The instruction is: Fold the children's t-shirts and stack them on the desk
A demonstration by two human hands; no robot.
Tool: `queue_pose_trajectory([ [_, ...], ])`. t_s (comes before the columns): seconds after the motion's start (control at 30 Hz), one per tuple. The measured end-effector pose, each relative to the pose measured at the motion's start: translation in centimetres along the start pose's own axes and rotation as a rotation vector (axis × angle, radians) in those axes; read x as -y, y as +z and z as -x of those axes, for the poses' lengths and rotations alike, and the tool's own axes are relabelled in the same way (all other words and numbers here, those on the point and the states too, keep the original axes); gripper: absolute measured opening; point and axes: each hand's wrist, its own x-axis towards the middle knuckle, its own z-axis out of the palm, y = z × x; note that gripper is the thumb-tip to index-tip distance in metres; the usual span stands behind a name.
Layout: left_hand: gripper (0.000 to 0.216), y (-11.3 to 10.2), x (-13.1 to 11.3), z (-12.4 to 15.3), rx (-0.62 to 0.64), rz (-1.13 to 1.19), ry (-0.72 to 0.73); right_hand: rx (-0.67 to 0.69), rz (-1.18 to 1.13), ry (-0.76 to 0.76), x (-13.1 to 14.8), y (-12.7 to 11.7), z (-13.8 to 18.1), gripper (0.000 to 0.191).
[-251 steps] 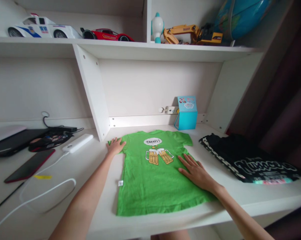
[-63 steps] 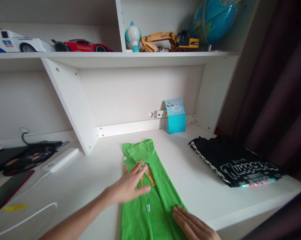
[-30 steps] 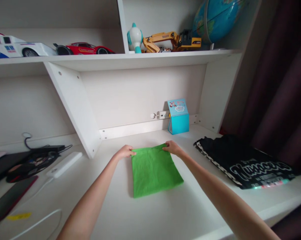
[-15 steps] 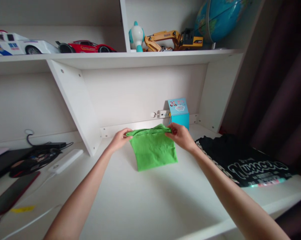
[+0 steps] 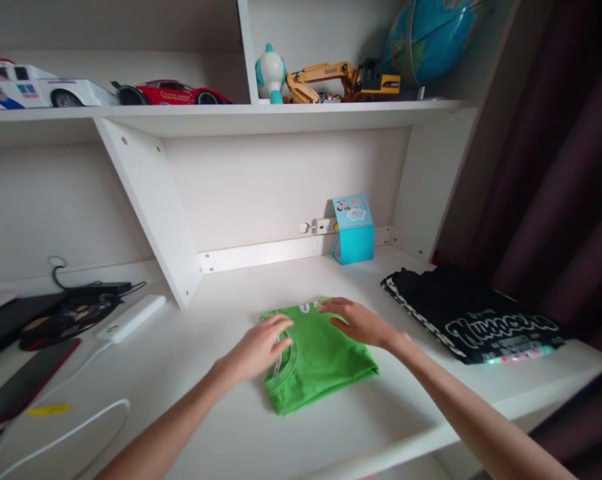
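Note:
A folded green T-shirt (image 5: 325, 360) lies flat on the white desk, its round neckline turned to the left and a small white label at its far edge. My left hand (image 5: 261, 345) is over the neckline side, fingers apart and gripping nothing. Over the far right part of the shirt is my right hand (image 5: 358, 321), its fingers loosely stretched out and also holding nothing. Whether the fingertips touch the cloth I cannot tell.
Dark folded clothes (image 5: 471, 313) lie on the right of the desk (image 5: 221, 413). A blue desk calendar (image 5: 355, 230) stands at the back by a socket. Left are a white power strip (image 5: 133, 320), cables and a tablet (image 5: 25, 383). Toys and a globe (image 5: 435, 40) fill the shelf above.
Both hands have let go of the green shirt's upper edge, which they held raised. The shirt now lies nearer on the desk, turned so that its neckline shows.

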Motion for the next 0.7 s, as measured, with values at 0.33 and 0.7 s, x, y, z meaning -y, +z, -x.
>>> queue_pose_trajectory([
  [0.33, 0.035, 3.1, -1.7, 1.1, 0.07, -0.172, -0.056, -0.006, 0.245, 0.271, 1.1, 3.2, 5.1, 0.024],
  [0.7, 0.045, 3.9, 1.5, 0.0, -0.027, 0.177, -0.393, -0.101, 0.03, 0.58, 0.3, 4.7, 5.4, 0.013],
])
